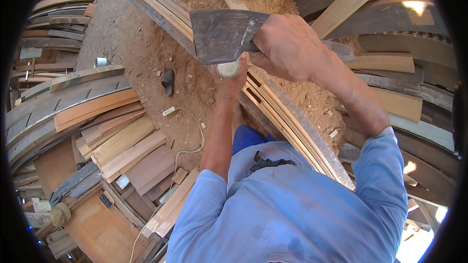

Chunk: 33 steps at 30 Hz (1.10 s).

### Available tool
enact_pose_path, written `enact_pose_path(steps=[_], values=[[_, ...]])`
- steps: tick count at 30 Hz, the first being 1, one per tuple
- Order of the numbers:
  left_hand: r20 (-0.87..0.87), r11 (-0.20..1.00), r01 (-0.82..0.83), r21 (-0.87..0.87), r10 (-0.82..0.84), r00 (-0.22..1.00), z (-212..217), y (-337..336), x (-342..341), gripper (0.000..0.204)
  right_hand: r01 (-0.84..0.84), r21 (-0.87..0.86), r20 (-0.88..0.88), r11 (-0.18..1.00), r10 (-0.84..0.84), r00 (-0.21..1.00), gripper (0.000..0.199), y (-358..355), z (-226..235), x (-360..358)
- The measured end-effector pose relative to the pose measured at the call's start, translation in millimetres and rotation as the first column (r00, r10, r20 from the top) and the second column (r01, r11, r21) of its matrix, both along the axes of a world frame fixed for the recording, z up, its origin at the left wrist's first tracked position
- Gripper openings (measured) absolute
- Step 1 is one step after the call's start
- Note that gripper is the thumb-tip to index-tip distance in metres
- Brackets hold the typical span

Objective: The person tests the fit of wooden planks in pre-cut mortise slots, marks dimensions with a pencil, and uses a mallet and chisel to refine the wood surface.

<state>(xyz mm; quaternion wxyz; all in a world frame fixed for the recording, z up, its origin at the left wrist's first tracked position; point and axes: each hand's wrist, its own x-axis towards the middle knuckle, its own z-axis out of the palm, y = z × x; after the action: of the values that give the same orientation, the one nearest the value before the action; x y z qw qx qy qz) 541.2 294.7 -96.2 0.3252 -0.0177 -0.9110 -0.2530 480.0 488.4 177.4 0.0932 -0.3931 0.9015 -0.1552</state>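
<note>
My right hand (290, 46) is closed round a broad, dark, wedge-shaped tool (226, 34) with a scuffed flat face. Just below that face, my left hand (229, 80) grips an upright handle (228, 69) with a pale, round, worn end. The dark tool overlaps the handle's top; I cannot tell whether they touch. The handle's lower part is hidden under my fist. Beneath both hands runs a long set of pale timber strips (292, 129) with rectangular slots cut near my left hand. The strips lie on a greyish beam (319, 134) slanting from upper left to lower right.
Stacked planks (129, 153) crowd the left side, and more boards (390, 63) line the right. A white cable (200, 139) with a socket end crosses the sawdust-covered floor (141, 34). A dark sandal (167, 82) and a small white cup-like container (100, 62) rest there.
</note>
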Motion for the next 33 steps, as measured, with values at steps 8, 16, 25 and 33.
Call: enact_pose_path(steps=[8,16,25,33], values=[[0.099,0.744,0.051,0.666,-0.156,0.983,46.1,17.0,-15.2,0.026,0.029,0.031,0.005,0.999,-0.029,1.000,0.021,-0.8,-9.5,-7.1],[0.114,0.735,0.002,0.678,-0.108,0.988,56.9,22.6,-13.0,0.030,0.051,0.100,0.088,0.994,-0.060,0.994,0.025,-1.4,-17.6,-8.9],[0.012,0.677,0.153,0.720,-0.233,0.972,117.3,23.2,-22.8,0.027,0.149,-0.257,0.120,0.955,-0.122,0.985,0.020,21.8,-22.3,-3.3],[-0.065,0.547,0.174,0.819,-0.213,0.975,80.9,21.6,-39.9,0.035,0.141,-0.322,0.079,0.936,-0.122,0.989,0.023,28.6,-15.6,-7.2]])
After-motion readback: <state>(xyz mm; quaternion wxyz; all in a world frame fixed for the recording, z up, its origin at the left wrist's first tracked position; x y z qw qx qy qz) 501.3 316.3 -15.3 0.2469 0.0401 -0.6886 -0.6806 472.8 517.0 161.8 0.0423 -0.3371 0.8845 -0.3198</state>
